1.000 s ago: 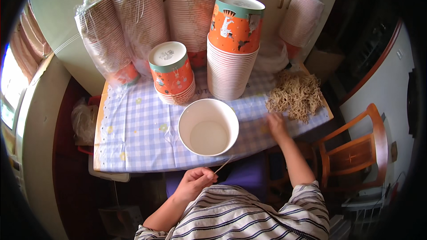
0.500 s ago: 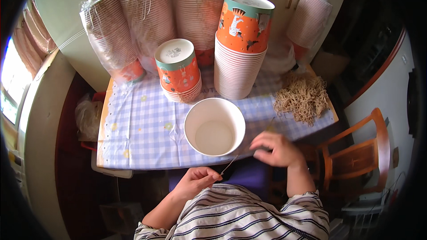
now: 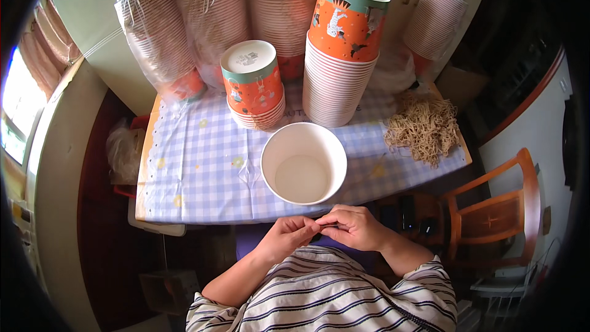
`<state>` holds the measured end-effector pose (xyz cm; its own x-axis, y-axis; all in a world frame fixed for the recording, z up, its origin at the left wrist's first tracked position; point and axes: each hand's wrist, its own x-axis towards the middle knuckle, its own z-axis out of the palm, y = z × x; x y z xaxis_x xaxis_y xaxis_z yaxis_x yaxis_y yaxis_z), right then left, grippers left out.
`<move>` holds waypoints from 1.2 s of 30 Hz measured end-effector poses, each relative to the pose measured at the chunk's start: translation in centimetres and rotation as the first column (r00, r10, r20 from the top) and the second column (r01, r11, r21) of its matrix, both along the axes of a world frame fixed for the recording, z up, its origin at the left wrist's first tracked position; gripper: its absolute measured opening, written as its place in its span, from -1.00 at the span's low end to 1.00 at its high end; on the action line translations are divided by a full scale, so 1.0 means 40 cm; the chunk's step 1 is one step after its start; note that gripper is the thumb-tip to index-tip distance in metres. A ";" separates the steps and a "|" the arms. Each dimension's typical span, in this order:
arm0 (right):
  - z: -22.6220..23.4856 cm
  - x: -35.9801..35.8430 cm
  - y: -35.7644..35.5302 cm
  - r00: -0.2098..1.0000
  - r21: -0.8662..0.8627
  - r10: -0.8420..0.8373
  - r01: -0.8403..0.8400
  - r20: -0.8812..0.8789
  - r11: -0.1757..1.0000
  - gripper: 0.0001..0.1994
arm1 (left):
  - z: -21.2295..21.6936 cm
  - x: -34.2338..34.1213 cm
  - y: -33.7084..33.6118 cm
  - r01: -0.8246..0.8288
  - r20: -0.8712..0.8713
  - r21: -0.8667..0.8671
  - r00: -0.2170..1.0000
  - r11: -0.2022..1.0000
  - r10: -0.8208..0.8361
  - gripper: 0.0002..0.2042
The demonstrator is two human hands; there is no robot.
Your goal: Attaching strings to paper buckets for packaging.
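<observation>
While the left hand (image 3: 287,238) pinches one end of a thin string (image 3: 324,226), the right hand (image 3: 356,227) pinches the other, fingertips meeting just below the white paper cup (image 3: 303,163) on the tabletop (image 3: 196,166).

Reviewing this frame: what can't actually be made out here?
Head view only:
- What the left hand and right hand pinch between them: too thin, covered by fingertips.
- Tops of the wrapped cup stacks: cut off by the upper edge.
- Items in the tan string pile: too small to separate.
</observation>
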<state>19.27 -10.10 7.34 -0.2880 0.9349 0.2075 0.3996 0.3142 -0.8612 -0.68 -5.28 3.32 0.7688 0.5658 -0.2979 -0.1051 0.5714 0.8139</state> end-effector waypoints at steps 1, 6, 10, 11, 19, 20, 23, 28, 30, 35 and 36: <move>-0.004 0.002 0.000 1.000 -0.001 -0.001 0.001 0.000 1.000 -0.84 | -0.002 0.000 0.002 -0.004 0.000 -0.012 1.000 1.000 0.004 -0.76; -0.009 0.007 0.002 0.997 0.255 -0.079 0.072 0.016 0.964 -0.85 | 0.006 -0.006 0.011 0.002 0.001 -0.033 1.000 0.999 -0.002 -0.76; -0.013 0.004 0.003 0.994 0.302 -0.093 0.071 0.059 0.951 -0.85 | 0.022 -0.004 0.008 0.006 -0.056 0.024 0.998 1.000 -0.005 -0.77; -0.014 0.004 0.004 0.992 0.320 -0.101 0.072 0.074 0.945 -0.85 | 0.029 -0.003 0.006 0.007 -0.056 0.023 0.998 1.000 -0.005 -0.77; -0.012 -0.002 0.009 0.985 0.378 -0.114 0.056 0.133 0.924 -0.84 | 0.017 0.003 -0.008 -0.087 -0.118 0.244 0.986 0.966 0.119 -0.82; -0.013 -0.005 0.009 0.983 0.377 -0.132 0.074 0.129 0.923 -0.82 | 0.016 0.004 -0.008 -0.086 -0.118 0.244 0.986 0.966 0.118 -0.82; -0.017 -0.003 0.014 0.982 0.403 -0.126 0.060 0.138 0.913 -0.81 | 0.012 0.003 -0.008 -0.096 -0.134 0.287 0.981 0.953 0.139 -0.83; -0.012 0.001 0.020 0.974 0.447 -0.082 -0.022 0.210 0.894 -0.82 | 0.019 -0.003 -0.013 -0.123 -0.136 0.331 0.975 0.936 0.176 -0.91; -0.004 0.000 0.021 0.956 0.492 -0.098 -0.053 0.276 0.869 -0.82 | 0.038 -0.002 -0.018 -0.114 -0.162 0.437 0.966 0.892 0.203 -0.91; 0.013 0.001 0.022 0.955 0.536 -0.068 -0.103 0.289 0.838 -0.81 | 0.075 -0.002 -0.014 -0.079 -0.069 0.870 0.958 0.487 0.279 -0.87; 0.013 -0.003 0.019 0.955 0.541 -0.064 -0.108 0.288 0.834 -0.81 | 0.082 -0.003 -0.014 -0.082 -0.068 0.873 0.956 0.481 0.286 -0.87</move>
<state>19.15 -9.32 7.84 -0.4328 0.6844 0.5867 0.5846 0.7085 -0.3953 -0.81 -5.82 6.60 0.6047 0.7388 0.2975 0.0824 -0.4296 0.8993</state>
